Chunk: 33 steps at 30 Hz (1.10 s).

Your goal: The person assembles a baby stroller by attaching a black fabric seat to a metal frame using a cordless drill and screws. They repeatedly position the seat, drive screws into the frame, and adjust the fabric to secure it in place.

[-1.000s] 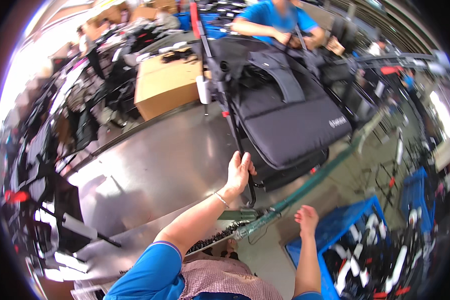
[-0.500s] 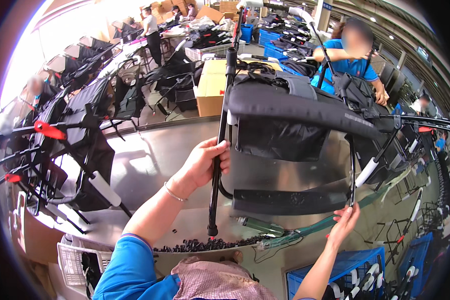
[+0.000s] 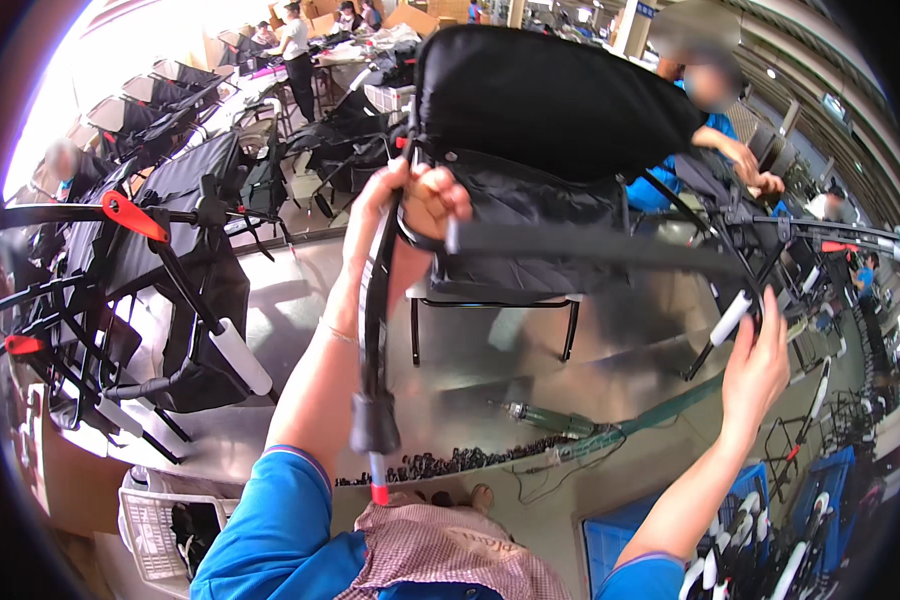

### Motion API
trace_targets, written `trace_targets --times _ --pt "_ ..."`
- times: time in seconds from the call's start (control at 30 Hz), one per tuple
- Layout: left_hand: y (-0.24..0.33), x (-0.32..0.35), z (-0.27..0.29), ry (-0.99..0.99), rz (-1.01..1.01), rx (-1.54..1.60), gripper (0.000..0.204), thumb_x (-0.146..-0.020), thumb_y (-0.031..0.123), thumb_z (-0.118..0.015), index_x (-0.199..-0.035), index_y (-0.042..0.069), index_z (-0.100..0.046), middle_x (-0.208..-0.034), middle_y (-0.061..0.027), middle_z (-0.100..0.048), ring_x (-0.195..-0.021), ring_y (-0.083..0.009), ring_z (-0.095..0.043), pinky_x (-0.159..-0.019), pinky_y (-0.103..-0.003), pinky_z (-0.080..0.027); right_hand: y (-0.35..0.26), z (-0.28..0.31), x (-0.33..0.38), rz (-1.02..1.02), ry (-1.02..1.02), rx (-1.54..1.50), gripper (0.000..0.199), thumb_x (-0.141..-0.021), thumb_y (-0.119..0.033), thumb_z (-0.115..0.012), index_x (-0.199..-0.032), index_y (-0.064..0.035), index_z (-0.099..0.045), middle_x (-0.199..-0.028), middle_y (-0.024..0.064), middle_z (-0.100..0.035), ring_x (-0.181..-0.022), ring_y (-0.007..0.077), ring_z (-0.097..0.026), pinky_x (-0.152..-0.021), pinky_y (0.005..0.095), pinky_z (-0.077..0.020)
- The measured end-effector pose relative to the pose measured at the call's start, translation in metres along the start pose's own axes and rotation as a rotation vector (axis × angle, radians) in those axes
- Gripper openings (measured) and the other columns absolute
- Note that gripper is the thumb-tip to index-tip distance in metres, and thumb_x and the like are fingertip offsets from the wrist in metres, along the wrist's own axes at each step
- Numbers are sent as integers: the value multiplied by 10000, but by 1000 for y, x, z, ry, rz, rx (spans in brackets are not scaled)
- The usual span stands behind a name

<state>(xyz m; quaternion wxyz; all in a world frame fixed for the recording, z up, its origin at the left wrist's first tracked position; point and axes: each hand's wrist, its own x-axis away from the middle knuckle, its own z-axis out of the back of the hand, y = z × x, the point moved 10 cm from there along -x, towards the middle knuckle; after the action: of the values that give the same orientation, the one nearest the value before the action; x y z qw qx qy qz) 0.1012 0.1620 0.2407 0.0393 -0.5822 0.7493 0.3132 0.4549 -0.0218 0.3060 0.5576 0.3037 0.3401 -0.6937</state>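
A black tubular frame with dark fabric panels, like a stroller, stands over the metal bench. My left hand (image 3: 425, 205) has its fingers curled round the frame's long black tube (image 3: 373, 340), which runs down toward my apron and ends in a red tip. A large padded black fabric panel (image 3: 550, 95) rises behind that hand, and a blurred black bar (image 3: 590, 245) crosses below it. My right hand (image 3: 755, 365) is open, fingers stretched upward, beside a tube with a white sleeve (image 3: 732, 318). Whether its fingertips touch the frame I cannot tell.
A green power screwdriver (image 3: 550, 418) and small black parts (image 3: 470, 458) lie along the metal bench's (image 3: 290, 350) near edge. A white basket (image 3: 155, 535) is at lower left, a blue crate (image 3: 610, 545) at lower right. Similar frames (image 3: 170, 300) stand left. A co-worker (image 3: 660, 185) works opposite.
The padded panel has swung up and the long tube has tilted toward me. My left hand has risen along it. My right hand has moved up and right, off the lower bar.
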Motion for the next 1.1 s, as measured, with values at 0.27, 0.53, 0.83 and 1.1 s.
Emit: trace_targets --times 0.27,0.53,0.83,1.1 --pt "48 -15 61 627 -215 65 188 -884 168 -482 -790 19 -547 -731 -94 -543 -787 -254 -584 -809 -438 -478 -18 -41 -70 170 45 94 286 -859 -100 -578 -1141 -107 -621 -1014 139 -661 -889 351 -643 -755 403 -518" --pt "76 24 -7 415 -2 140 187 -912 159 -443 -781 59 -529 -667 -60 -493 -569 -145 -430 -508 -278 -363 9 16 -77 23 -99 -3 331 -896 -126 -607 -1220 -193 -622 -854 12 -655 -703 36 -517 -686 194 -432" --pt "31 62 -25 268 144 -91 216 -926 202 -436 -746 89 -475 -616 -11 -380 -461 -72 -327 -484 -234 -248 -91 -44 85 452 -127 -722 241 -714 -52 -726 -946 -51 -659 -819 46 -627 -757 243 -607 -670 354 -499" --pt "34 60 -6 373 134 -139 268 -932 284 -390 -728 113 -419 -589 10 -362 -533 -96 -378 -554 -241 -313 -18 -332 323 326 -1384 -96 366 -756 -217 -734 -1048 -33 -614 -1091 129 -611 -1058 303 -587 -902 441 -475"
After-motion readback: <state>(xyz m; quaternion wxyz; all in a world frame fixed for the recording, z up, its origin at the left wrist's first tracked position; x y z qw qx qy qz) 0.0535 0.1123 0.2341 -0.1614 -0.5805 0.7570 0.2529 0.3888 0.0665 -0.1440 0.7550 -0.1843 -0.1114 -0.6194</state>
